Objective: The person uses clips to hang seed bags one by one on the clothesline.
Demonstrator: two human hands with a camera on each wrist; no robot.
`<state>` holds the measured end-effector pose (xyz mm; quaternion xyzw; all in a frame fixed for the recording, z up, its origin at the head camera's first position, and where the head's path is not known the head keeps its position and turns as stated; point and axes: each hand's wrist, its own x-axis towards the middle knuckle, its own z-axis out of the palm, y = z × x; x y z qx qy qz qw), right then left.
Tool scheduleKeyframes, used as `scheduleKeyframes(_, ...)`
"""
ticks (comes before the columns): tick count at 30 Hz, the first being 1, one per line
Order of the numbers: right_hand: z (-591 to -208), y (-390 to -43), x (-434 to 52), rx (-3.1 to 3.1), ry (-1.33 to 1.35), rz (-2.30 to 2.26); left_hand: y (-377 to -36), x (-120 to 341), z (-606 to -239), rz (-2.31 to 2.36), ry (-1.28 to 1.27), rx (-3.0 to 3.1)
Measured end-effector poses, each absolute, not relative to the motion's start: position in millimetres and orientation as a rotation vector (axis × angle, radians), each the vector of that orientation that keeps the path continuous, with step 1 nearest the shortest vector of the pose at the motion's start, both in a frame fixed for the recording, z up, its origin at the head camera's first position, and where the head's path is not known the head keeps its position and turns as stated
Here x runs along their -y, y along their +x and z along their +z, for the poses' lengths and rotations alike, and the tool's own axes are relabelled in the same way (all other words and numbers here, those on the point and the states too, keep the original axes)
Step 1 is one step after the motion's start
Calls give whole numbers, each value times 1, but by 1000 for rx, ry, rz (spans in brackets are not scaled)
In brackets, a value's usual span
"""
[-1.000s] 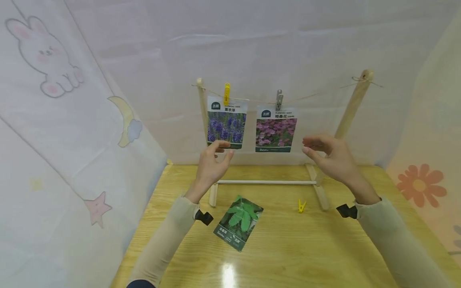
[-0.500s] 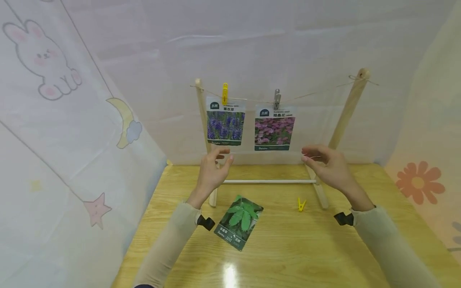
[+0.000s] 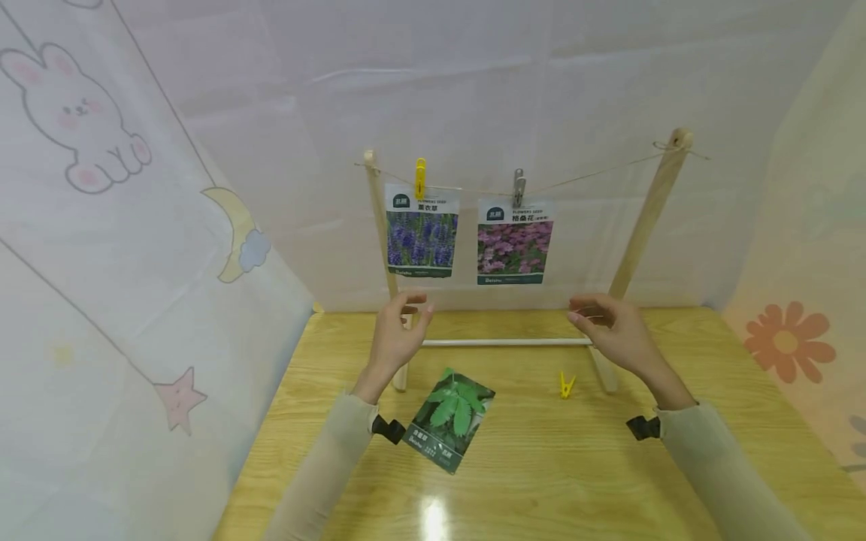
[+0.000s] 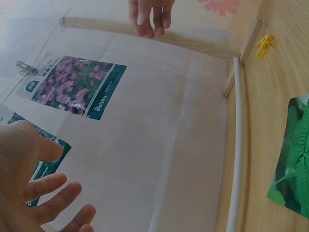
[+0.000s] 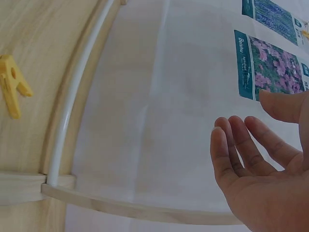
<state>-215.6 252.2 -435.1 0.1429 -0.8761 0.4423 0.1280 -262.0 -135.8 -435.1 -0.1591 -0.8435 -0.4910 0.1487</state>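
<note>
Two seed packets hang from a thin string in the head view. The purple-flower packet is held by a yellow clothespin, the pink-flower packet by a metal clip. Below the purple packet, my left hand hovers with relaxed fingers and nothing in it. My right hand is likewise empty, lower right of the pink packet, its fingers loosely bent in the right wrist view. A green-leaf seed packet lies on the table, and a second yellow clothespin rests farther right.
The string runs between two wooden posts, the left post and the right post. A white rod joins their feet low above the wooden table. Printed cloth encloses the back and sides.
Both hands have sunk lower, away from the hanging packets. The left hand no longer overlaps the bottom of the purple packet. The packets and clips stay on the string.
</note>
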Motion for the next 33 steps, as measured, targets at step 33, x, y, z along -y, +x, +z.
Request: scheduleKeyframes(33,-489,-201,-261,2678,261,1323,-244,135,-482,-1506,-414,2548)
